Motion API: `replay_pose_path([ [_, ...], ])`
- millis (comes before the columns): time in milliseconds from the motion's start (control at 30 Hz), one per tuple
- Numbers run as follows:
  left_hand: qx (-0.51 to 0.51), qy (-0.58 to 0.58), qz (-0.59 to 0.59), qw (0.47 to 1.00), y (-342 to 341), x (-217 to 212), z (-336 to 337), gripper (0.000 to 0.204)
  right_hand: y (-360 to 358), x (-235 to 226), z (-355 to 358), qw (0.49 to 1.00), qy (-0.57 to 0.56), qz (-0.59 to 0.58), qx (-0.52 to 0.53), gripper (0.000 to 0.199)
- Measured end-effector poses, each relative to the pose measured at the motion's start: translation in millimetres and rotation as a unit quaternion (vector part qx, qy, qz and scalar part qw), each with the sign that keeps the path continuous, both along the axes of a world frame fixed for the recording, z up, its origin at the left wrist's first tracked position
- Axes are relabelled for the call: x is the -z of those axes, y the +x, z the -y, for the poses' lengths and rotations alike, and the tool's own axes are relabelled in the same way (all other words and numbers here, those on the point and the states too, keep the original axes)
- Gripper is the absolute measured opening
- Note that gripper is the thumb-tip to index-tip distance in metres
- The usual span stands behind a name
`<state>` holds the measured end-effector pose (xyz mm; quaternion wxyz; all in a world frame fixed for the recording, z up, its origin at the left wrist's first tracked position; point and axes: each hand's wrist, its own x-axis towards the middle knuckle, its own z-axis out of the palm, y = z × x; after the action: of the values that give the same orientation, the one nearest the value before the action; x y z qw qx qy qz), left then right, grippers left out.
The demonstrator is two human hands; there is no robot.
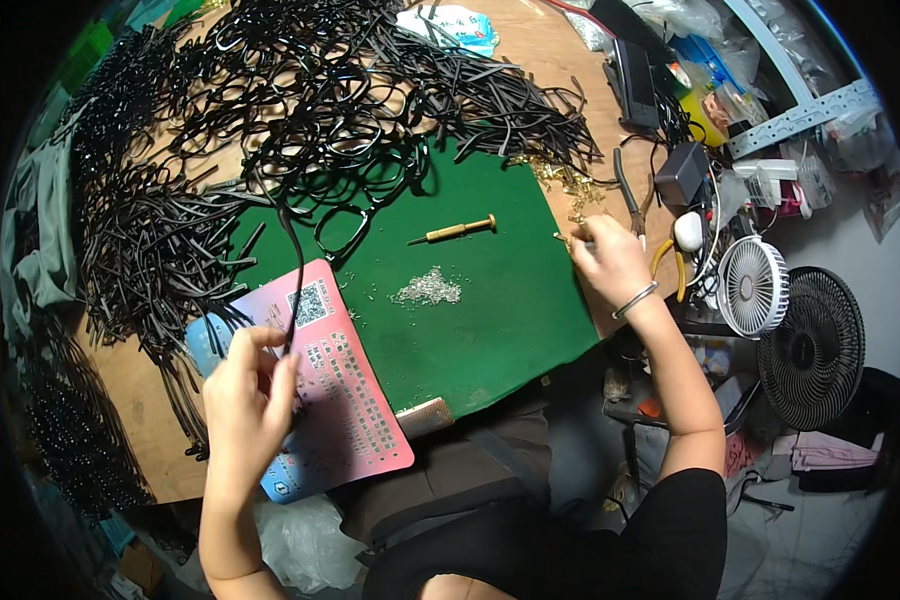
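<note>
Left hand [245,395] is hovering over the pink card [345,400] at the near table edge, fingers [280,370] closing on a thin black strip [295,270] and pinching its lower end; the strip is running up and away toward the frame pile. The card is lying partly on the green mat [490,320], partly on the bare wooden table [150,400], with a blue card edge showing under it. Right hand [610,262] is resting at the mat's right edge, bangle on the wrist, fingers curled and pinching a small gold part [567,238]; what exactly it is, cannot tell, too small. Mid-mat, a little heap of tiny silver screws [428,288] is sitting between the two hands, well apart from both. Just beyond it a brass-handled screwdriver [455,231] is lying flat, tip pointing left. More gold bits [565,180] are scattered near the mat's far right corner, just beside the right hand. Pliers [632,200] are lying on the table past that hand. Farther back, a big tangle of black glasses frames [320,120] and loose black strips is covering the table's far and left parts. To the right, off the table, a small white fan [753,286] and a black fan [812,345] are standing side by side.
</note>
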<state>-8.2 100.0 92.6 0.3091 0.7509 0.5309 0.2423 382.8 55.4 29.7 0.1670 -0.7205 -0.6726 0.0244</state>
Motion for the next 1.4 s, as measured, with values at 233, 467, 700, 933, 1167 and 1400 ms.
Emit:
replay_pose_path([
  [233,0.028,-0.195,0.33,0.923,-16,3,58,0.024,-38,14,-21,0.973,-0.064,0.222,0.017,0.006],
  [467,-0.034,0.031,0.274,0.961,-25,17,61,0.016,-22,-16,-23,0.983,-0.137,0.078,0.09,0.019],
  [700,0.035,-0.378,0.347,0.858,27,27,94,0.024,-123,-79,23,0.834,-0.237,-0.469,-0.166,0.016],
  [933,0.001,-0.444,0.422,0.79,41,27,98,0.027,-164,-43,24,0.852,-0.142,-0.466,-0.189,0.012],
  [1167,-0.03,-0.427,0.47,0.772,40,37,101,0.027,-177,-33,28,0.861,-0.079,-0.463,-0.196,0.01],
  [1400,-0.031,-0.428,0.487,0.761,38,41,98,0.024,-180,-29,29,0.844,-0.078,-0.498,-0.181,0.01],
])
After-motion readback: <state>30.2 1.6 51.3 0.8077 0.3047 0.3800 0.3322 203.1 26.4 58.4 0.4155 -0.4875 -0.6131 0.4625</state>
